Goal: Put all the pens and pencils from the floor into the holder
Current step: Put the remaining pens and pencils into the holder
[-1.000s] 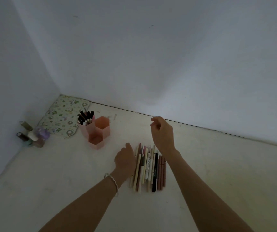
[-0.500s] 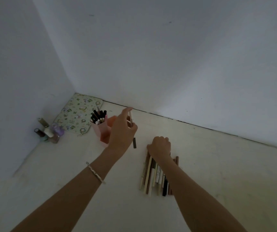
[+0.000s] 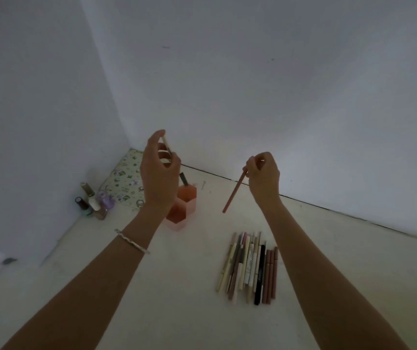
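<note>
A cream pen [image 3: 166,144] is pinched in the left hand [image 3: 159,178] above the holder [image 3: 188,199], a pink pencil [image 3: 233,193] in the right hand [image 3: 263,178] to the holder's right. More pens [image 3: 249,266] are laid on the floor [image 3: 177,286] nearer; bottles [image 3: 93,200] are stood left of the holder

The holder [image 3: 189,199], a cluster of pink hexagonal cups, stands upright on the floor [image 3: 151,286]. The left hand [image 3: 159,178] pinches a cream pen [image 3: 166,145] above it, the pen's dark lower end at the top of the rear cup. A pink pencil [image 3: 233,194] hangs tilted from the right hand [image 3: 263,178]. A row of pens [image 3: 249,266] lies side by side on the floor, to the holder's right.
</note>
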The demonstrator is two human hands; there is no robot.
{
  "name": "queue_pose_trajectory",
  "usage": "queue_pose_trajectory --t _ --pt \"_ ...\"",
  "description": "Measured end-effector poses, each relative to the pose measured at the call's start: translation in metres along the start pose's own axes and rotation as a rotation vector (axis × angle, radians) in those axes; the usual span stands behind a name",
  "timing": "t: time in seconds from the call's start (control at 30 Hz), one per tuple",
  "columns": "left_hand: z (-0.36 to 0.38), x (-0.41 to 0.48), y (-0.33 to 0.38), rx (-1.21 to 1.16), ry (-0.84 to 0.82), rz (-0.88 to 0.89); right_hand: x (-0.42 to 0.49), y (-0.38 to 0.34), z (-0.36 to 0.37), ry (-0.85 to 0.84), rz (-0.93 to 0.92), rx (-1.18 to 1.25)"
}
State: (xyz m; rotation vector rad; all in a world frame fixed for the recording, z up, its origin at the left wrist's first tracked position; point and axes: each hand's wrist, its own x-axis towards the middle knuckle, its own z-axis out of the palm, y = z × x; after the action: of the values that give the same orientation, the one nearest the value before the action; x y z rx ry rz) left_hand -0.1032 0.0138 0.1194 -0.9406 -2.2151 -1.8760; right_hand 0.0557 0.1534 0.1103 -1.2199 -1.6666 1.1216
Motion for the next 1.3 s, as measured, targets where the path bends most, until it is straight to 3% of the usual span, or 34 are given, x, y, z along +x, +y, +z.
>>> queue_pose_trajectory --t 0.17,0.37,0.57,0.63,0.77,0.87,0.93,1.07,1.23,1.3 --pt "-0.029 0.011 -0.027 0.211 0.061 0.089 -0.011 -0.032 0.01 0.052 -0.118 0.145" --pt "-0.032 -0.006 -0.057 0.323 -0.138 0.139 -0.027 -0.046 0.025 0.059 -0.196 0.194" --pt "-0.047 0.005 -0.056 0.321 0.018 0.116 -0.041 -0.063 0.06 0.06 -0.318 0.262" --pt "-0.053 0.011 -0.049 0.272 0.048 0.095 -0.047 -0.064 0.077 0.027 -0.394 0.211" --pt "-0.059 0.017 -0.038 0.159 0.011 0.031 -0.058 -0.05 0.105 -0.172 -0.536 -0.14" --pt "-0.055 0.013 -0.026 0.125 -0.04 0.007 -0.068 -0.031 0.115 -0.314 -0.567 -0.347" --pt "-0.047 0.005 -0.016 0.09 -0.079 -0.002 -0.07 -0.022 0.111 -0.301 -0.533 -0.348" --pt "-0.012 -0.031 0.0 0.098 -0.276 0.007 -0.059 -0.015 0.075 -0.122 -0.414 -0.281" --pt "0.04 -0.1 -0.015 0.433 -0.789 -0.108 -0.048 0.0 0.022 -0.064 -0.236 -0.264" --pt "0.052 -0.125 -0.024 0.571 -0.925 -0.162 -0.048 0.011 0.004 -0.051 -0.199 -0.266"
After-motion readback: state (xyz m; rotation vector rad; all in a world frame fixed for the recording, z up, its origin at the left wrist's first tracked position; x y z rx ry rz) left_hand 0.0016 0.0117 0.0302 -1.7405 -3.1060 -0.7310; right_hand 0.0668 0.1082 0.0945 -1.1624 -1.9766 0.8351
